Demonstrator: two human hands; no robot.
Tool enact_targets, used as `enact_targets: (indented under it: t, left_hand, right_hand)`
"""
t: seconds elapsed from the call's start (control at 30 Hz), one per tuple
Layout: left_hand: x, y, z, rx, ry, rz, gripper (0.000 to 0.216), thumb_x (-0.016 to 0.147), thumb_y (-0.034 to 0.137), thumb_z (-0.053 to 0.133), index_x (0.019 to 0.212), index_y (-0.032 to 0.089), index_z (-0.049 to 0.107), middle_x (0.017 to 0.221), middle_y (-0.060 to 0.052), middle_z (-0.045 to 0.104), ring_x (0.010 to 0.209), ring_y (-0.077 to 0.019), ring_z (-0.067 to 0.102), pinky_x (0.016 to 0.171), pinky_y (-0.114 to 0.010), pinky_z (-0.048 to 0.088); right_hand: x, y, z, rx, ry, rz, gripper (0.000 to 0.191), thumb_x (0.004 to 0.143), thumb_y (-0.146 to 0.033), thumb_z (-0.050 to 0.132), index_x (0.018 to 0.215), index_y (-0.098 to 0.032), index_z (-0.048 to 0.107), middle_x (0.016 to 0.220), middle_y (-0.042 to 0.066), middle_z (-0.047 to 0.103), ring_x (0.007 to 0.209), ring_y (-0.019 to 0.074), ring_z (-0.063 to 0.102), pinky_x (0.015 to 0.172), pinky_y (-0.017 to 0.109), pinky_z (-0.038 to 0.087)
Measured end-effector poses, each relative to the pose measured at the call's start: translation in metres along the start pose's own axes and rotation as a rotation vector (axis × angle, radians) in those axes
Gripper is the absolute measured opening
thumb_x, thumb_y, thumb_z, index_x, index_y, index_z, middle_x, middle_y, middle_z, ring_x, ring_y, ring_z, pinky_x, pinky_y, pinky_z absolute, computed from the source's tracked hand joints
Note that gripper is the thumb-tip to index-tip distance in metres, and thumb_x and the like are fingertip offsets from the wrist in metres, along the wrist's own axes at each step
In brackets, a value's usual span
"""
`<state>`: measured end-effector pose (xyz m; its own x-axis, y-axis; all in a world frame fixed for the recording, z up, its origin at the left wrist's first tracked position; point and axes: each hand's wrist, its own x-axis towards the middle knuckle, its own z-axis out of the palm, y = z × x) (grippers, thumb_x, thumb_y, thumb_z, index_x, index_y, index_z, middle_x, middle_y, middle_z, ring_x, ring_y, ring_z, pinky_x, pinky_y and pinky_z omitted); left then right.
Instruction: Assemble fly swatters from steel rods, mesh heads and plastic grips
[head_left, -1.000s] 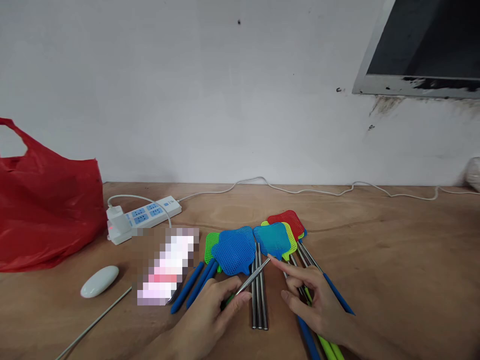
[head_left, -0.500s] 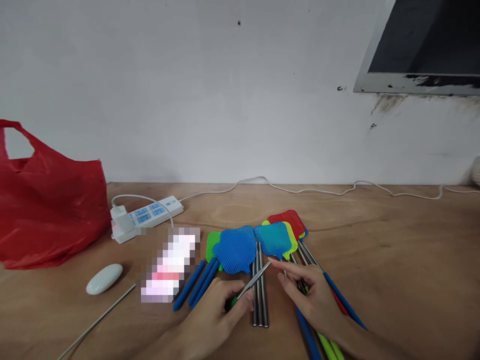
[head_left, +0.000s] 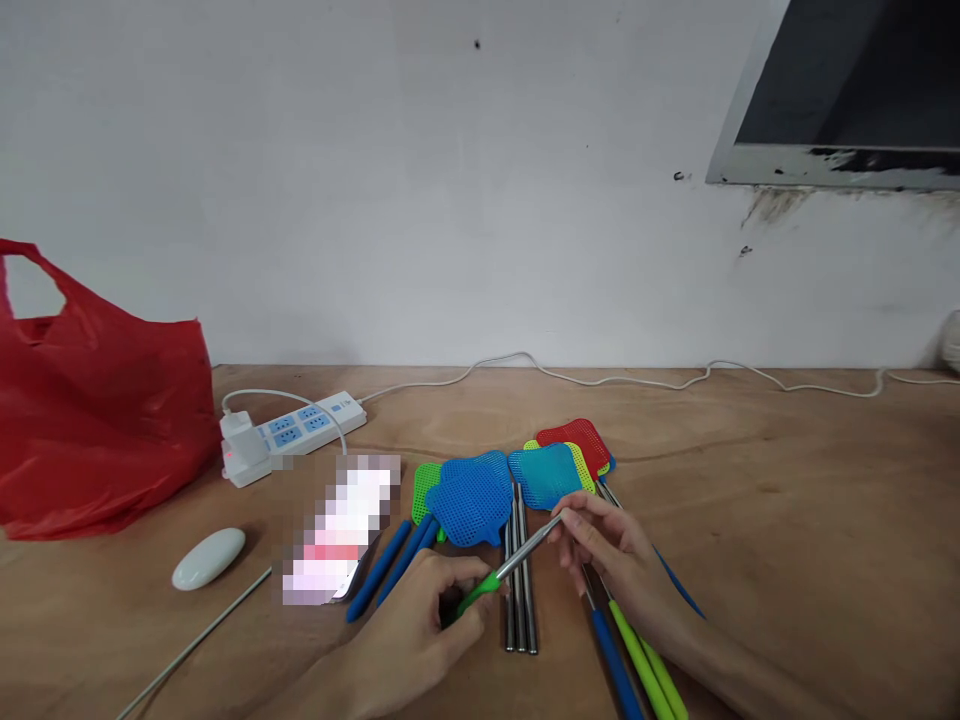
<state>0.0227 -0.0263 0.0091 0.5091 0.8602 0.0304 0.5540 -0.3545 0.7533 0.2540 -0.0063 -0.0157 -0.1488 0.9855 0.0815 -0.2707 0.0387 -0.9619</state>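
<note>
My left hand (head_left: 424, 625) is closed around the green grip of a thin metal rod (head_left: 525, 548) that slants up to the right. My right hand (head_left: 611, 555) pinches the rod's far tip, just below a teal swatter head (head_left: 547, 477). Behind it lie yellow-green and red swatter heads (head_left: 574, 437). A blue swatter head (head_left: 469, 500) lies over a green one at the left. Three bare metal rods (head_left: 519, 600) lie side by side between my hands. Blue and green handles (head_left: 634, 665) run under my right wrist.
A red plastic bag (head_left: 97, 400) sits at the left on the wooden table (head_left: 787, 520). A white power strip (head_left: 289, 435) with a cable lies near the wall. A white oval object (head_left: 208, 557), a loose rod (head_left: 191, 645) and a blurred-out item (head_left: 337, 530) lie at the front left.
My right hand has moved left and closed its fingers on the rod's tip; before, its forefinger only pointed near it. The left hand has shifted its grip so that more of the green handle shows.
</note>
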Motion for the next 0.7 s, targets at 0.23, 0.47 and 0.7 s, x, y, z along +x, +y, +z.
enact_targets:
  t: [0.23,0.47,0.7]
  left_hand:
    - [0.002,0.002,0.003,-0.110,-0.101,-0.035,0.041,0.101,0.051,0.040,0.078,0.020,0.055,0.059,0.004,0.060,0.046,-0.0096,0.050,0.049,-0.021,0.038]
    - [0.004,-0.002,-0.002,0.125,0.006,0.105,0.035,0.104,0.038,0.036,0.086,0.021,0.060,0.075,0.000,0.064,0.070,-0.0157,0.061,0.065,-0.026,0.042]
    - [0.012,-0.024,-0.014,0.755,0.225,0.087,0.028,0.098,0.020,0.034,0.088,0.020,0.059,0.077,-0.006,0.068,0.071,-0.0247,0.062,0.068,-0.036,0.042]
  right_hand:
    - [0.000,-0.012,0.001,0.127,0.080,-0.048,0.028,0.084,-0.048,0.071,0.087,-0.021,0.066,0.088,0.005,0.069,0.069,0.0166,0.066,0.051,0.024,0.053]
    - [-0.004,-0.006,0.006,0.069,-0.072,0.031,0.029,0.086,-0.047,0.069,0.092,-0.018,0.071,0.079,0.005,0.071,0.071,0.0168,0.068,0.059,0.025,0.055]
    - [0.002,-0.011,-0.003,0.165,0.175,0.054,0.034,0.076,-0.050,0.079,0.080,-0.018,0.070,0.066,0.000,0.063,0.053,0.0105,0.054,0.046,0.020,0.046]
